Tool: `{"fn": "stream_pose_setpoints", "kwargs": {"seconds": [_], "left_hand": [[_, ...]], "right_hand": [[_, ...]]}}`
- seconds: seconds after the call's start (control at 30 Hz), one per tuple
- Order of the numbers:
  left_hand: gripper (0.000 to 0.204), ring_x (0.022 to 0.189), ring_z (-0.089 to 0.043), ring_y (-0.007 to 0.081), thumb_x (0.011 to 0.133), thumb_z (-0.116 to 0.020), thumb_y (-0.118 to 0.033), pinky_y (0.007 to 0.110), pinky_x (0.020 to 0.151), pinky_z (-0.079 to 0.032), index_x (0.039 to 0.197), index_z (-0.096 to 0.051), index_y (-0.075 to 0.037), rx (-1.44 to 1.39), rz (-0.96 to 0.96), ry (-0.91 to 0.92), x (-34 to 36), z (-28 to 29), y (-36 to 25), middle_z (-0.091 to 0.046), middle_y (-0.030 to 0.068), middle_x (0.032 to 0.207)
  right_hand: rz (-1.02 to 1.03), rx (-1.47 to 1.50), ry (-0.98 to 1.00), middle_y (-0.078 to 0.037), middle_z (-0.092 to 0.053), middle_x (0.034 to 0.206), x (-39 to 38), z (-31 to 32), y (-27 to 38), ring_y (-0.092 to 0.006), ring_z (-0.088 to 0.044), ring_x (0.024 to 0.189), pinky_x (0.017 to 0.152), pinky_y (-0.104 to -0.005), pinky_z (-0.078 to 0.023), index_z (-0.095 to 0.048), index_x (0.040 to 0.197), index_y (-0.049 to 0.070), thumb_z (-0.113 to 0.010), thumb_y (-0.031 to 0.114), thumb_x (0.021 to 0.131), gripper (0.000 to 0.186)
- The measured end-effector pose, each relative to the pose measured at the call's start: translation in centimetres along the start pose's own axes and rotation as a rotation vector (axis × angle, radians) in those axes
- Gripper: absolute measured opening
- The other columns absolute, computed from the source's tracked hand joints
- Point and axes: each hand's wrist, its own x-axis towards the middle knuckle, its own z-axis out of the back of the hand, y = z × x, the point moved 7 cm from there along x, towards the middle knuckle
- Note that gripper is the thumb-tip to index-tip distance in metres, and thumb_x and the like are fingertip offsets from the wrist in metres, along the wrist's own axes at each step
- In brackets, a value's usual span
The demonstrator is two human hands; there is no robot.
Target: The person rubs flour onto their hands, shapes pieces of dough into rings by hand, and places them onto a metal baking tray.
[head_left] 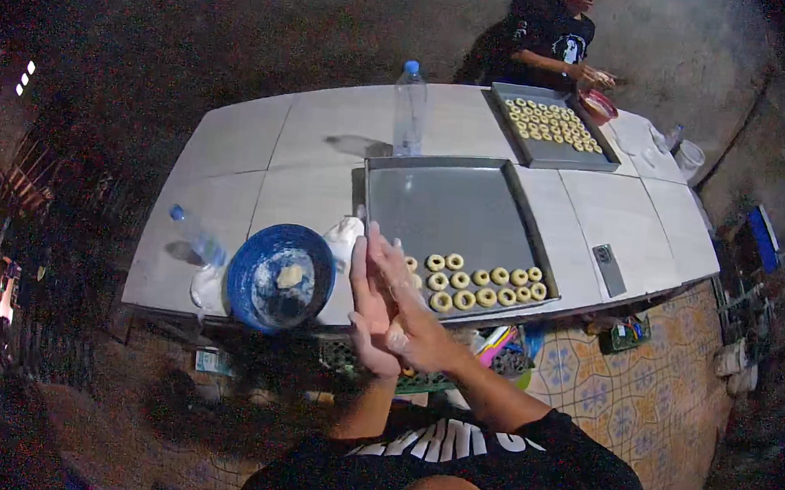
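Observation:
My left hand (pixel 370 310) and my right hand (pixel 413 314) meet palm to palm in front of the table's near edge, fingers stretched out and dusted with flour. Whether anything lies between the palms is hidden. Just left of them stands a blue bowl (pixel 243 265) with white flour and a pale lump of dough (pixel 291 276) inside. Beyond my hands is a large grey baking tray (pixel 443 198). Rows of small dough rings (pixel 464 299) line its near side, some partly covered by my right hand.
A clear bottle with a blue cap (pixel 410 107) stands behind the tray; another bottle (pixel 197 235) is beside the bowl. A phone-like grey object (pixel 609 270) lies at right. Across the table, a person (pixel 555 45) works near a second tray (pixel 568 158) of rings and a red bowl (pixel 599 106).

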Motion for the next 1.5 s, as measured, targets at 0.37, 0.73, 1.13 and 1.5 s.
{"fn": "stream_pose_setpoints", "kwargs": {"seconds": [0.37,0.73,1.13,1.5], "left_hand": [[0.099,0.162,-0.011,0.034,0.103,-0.043,-0.068,0.046,0.129,-0.012,0.166,-0.014,0.003,0.324,0.144,0.148,-6.3,-10.0,7.0,-0.014,0.0217,0.174],[0.107,0.163,-0.009,0.0305,0.1,-0.045,-0.071,0.044,0.13,-0.007,0.167,-0.006,0.003,0.212,-0.033,0.17,-1.7,-13.7,5.5,-0.007,0.019,0.176],[0.083,0.163,-0.007,0.0314,0.111,-0.034,-0.053,0.045,0.13,-0.011,0.168,-0.006,0.001,0.104,0.02,0.068,-3.0,-12.3,8.4,-0.005,0.0179,0.177],[0.081,0.159,-0.019,0.03,0.111,-0.037,-0.054,0.045,0.13,-0.016,0.168,-0.009,-0.004,0.165,0.012,0.063,-2.0,-10.7,9.9,-0.012,0.0148,0.175]], "right_hand": [[-0.044,0.206,-0.243,-0.024,-0.021,0.171,-2.8,11.8,4.1,-0.0334,-0.013,0.162,0.13,-0.0478,-0.008,-0.015,0.166,-0.001,-0.026,0.077,0.102,0.101],[0.228,-0.073,-0.098,-0.025,-0.008,0.174,-4.5,13.3,5.4,-0.0405,-0.001,0.162,0.129,-0.0534,-0.002,-0.015,0.166,0.0,-0.026,0.077,0.101,0.102],[0.209,-0.067,-0.003,-0.026,-0.013,0.173,-0.3,15.0,9.4,-0.0424,-0.008,0.161,0.128,-0.0551,-0.005,-0.021,0.165,0.0,-0.027,0.086,0.095,0.111],[0.288,-0.331,0.122,-0.026,-0.01,0.174,0.2,12.0,6.7,-0.0544,-0.007,0.158,0.117,-0.0783,0.003,-0.027,0.167,0.015,-0.042,0.085,0.092,0.104]]}}
